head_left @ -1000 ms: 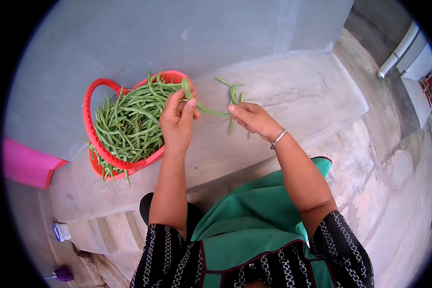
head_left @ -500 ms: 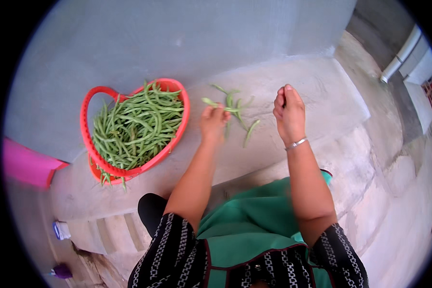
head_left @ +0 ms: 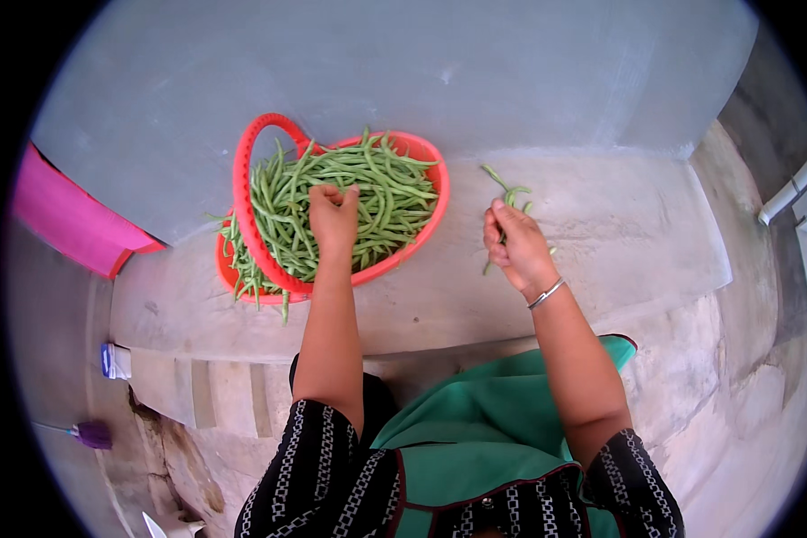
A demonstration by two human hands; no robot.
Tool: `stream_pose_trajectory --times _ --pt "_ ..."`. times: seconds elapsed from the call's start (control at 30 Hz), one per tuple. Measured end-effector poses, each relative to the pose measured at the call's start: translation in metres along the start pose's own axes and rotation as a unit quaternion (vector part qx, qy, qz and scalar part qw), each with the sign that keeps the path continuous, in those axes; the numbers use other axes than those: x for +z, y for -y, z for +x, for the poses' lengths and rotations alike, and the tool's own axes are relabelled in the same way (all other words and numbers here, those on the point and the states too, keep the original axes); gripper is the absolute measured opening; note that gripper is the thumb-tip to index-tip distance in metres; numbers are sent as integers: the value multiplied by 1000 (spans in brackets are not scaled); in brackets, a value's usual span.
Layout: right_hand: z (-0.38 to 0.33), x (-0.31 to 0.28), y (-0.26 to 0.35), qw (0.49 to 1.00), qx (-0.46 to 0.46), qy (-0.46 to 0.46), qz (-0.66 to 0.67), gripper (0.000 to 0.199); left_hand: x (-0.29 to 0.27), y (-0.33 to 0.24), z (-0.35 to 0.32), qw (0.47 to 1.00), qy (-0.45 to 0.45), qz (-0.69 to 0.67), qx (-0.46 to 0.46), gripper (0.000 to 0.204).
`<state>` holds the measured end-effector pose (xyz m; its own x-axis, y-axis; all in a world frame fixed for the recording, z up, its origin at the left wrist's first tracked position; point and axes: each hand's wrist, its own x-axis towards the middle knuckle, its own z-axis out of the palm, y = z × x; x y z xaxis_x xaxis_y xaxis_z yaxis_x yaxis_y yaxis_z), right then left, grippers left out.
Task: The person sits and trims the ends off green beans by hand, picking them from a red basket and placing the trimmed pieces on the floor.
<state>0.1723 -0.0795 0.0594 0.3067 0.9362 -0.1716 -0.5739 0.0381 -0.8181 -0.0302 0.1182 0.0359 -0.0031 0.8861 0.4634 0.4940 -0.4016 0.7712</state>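
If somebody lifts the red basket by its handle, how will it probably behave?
The red basket may feel rather heavy, since green beans heap it up to the rim. Some could slide out, because several already hang over its left edge. The arched handle looks thick and is probably fairly stiff.

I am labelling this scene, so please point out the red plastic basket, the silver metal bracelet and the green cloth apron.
Red plastic basket (head_left: 386, 265): head view, near rim.
Silver metal bracelet (head_left: 547, 294): head view, band's middle.
Green cloth apron (head_left: 493, 411): head view, skirt.
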Motion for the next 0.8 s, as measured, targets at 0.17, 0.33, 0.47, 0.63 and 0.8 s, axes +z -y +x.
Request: stream_pose_trajectory --times 0.17,0.33,0.47,0.63,0.8 --pt "8 20 -27 998 33 36 -41 23 -2 5 3 1000 4 7 -12 36" --pt "7 10 -23 996 51 59 -43 23 -39 -64 -7 918 173 -335 -122 28" --pt "-1 8 -9 996 13 67 -59 24 -50 -98 -44 862 303 -386 -125 16" --pt "-9 4 17 998 -47 27 13 32 -52 -105 -84 796 428 -404 -137 19" --pt "-16 -16 40 998 -63 -10 27 38 -40 -104 -102 765 501 -392 -104 21"
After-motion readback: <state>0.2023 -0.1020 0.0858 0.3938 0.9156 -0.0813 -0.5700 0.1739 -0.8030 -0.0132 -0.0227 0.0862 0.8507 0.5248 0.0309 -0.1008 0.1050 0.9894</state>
